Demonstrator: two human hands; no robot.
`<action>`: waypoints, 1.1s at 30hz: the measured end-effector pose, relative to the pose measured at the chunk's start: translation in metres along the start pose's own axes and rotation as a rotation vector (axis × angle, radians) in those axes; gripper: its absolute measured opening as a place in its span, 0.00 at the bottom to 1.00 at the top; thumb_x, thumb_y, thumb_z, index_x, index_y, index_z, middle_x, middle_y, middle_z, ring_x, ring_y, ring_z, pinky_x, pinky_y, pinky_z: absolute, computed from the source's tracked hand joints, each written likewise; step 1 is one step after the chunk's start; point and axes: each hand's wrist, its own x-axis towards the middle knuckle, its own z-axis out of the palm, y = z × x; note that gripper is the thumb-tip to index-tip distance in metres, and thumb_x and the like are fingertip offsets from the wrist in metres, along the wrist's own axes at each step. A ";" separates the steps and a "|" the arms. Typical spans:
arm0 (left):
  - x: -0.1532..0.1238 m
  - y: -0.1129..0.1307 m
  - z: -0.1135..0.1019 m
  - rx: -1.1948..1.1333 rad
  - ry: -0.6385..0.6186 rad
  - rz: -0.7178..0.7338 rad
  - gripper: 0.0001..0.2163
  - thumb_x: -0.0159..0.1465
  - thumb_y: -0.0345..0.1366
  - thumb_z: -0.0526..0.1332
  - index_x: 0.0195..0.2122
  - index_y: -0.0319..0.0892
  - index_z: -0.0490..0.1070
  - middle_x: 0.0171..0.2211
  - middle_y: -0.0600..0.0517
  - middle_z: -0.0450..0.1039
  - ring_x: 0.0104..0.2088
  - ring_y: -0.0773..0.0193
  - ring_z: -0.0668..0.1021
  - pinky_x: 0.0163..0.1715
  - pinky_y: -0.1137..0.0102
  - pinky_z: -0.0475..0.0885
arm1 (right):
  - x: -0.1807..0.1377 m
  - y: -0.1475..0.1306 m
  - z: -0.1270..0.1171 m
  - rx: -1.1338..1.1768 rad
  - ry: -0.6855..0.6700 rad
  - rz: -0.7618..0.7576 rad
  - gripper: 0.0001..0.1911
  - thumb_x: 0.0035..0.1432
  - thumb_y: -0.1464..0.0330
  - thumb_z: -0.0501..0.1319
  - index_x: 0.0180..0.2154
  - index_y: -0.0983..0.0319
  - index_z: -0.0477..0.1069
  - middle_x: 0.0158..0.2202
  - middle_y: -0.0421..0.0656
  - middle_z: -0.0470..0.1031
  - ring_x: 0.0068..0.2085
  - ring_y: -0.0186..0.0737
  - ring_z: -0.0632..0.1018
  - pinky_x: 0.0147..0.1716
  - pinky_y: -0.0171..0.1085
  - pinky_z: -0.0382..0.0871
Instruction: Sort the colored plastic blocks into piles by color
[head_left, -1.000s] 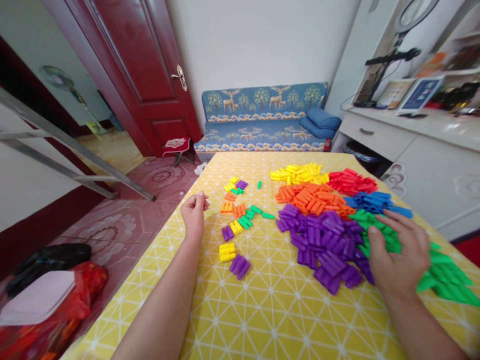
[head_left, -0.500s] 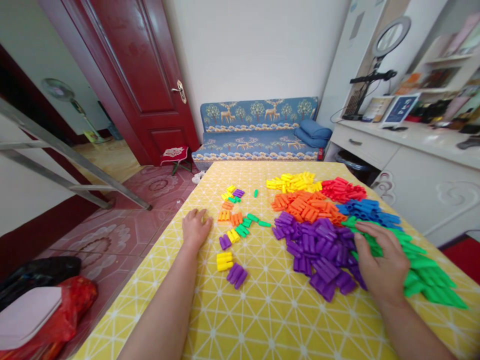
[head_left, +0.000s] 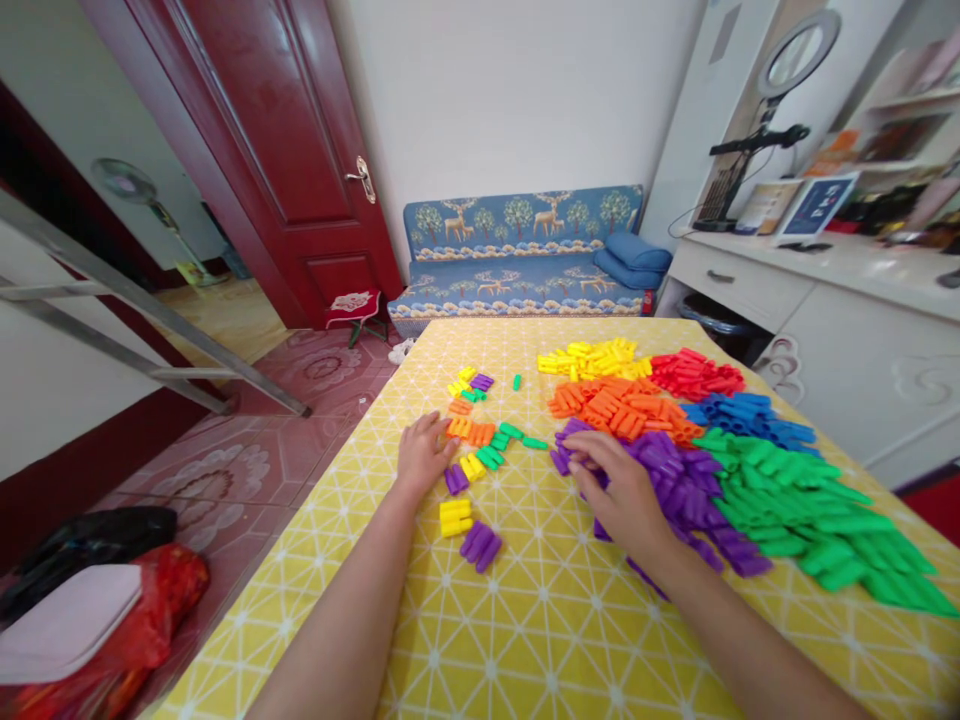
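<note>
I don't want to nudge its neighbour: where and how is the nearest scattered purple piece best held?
Probably by its two ends, from above and the near right: the purple piece lies with its tubes side by side on a slant, both ends look free, and the yellow piece sits close at its far left.

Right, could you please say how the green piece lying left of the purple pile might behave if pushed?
The green piece might roll, since it looks rounded and lies on its side. It is probably stiff, judging by its straight, plastic-looking body. It may be light, being small and slim.
</note>
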 end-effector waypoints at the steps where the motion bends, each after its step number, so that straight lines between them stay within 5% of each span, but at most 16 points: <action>1: -0.001 0.000 0.000 -0.010 -0.006 0.005 0.19 0.60 0.42 0.60 0.51 0.43 0.73 0.56 0.43 0.69 0.57 0.49 0.69 0.57 0.56 0.62 | 0.006 -0.005 0.013 -0.007 -0.074 -0.021 0.17 0.57 0.74 0.53 0.47 0.58 0.71 0.48 0.46 0.72 0.50 0.43 0.73 0.51 0.45 0.68; 7: 0.000 0.002 -0.002 -0.244 -0.029 0.094 0.19 0.57 0.34 0.61 0.50 0.44 0.73 0.54 0.46 0.71 0.55 0.53 0.71 0.58 0.56 0.62 | 0.041 -0.021 0.074 -0.234 -0.273 -0.053 0.31 0.51 0.79 0.54 0.58 0.61 0.63 0.59 0.48 0.64 0.59 0.44 0.64 0.58 0.46 0.57; 15: -0.004 0.013 -0.007 -0.657 -0.125 0.098 0.21 0.54 0.28 0.59 0.49 0.42 0.74 0.49 0.47 0.75 0.51 0.54 0.75 0.55 0.58 0.66 | 0.051 -0.028 0.094 -0.407 -0.331 -0.059 0.17 0.58 0.70 0.58 0.50 0.55 0.70 0.51 0.43 0.73 0.51 0.46 0.67 0.48 0.44 0.60; 24: -0.006 0.019 -0.015 -0.657 -0.186 0.135 0.19 0.56 0.38 0.64 0.49 0.43 0.75 0.49 0.45 0.75 0.50 0.52 0.75 0.55 0.57 0.66 | 0.052 -0.019 0.060 -0.432 -0.145 0.039 0.14 0.65 0.66 0.49 0.45 0.60 0.70 0.39 0.46 0.77 0.41 0.43 0.74 0.43 0.40 0.61; 29: -0.005 0.021 -0.015 -0.671 -0.179 0.122 0.18 0.56 0.40 0.65 0.48 0.44 0.76 0.48 0.45 0.76 0.49 0.51 0.76 0.55 0.57 0.66 | 0.084 0.027 0.007 -0.510 0.105 0.190 0.14 0.61 0.64 0.53 0.42 0.61 0.73 0.37 0.45 0.78 0.40 0.44 0.76 0.40 0.38 0.64; 33: -0.005 0.019 -0.013 -0.681 -0.187 0.128 0.18 0.57 0.40 0.64 0.48 0.44 0.75 0.49 0.45 0.76 0.50 0.51 0.75 0.55 0.57 0.66 | 0.106 0.067 -0.028 -0.627 0.105 0.355 0.15 0.58 0.62 0.55 0.40 0.60 0.76 0.37 0.45 0.80 0.39 0.45 0.77 0.36 0.37 0.65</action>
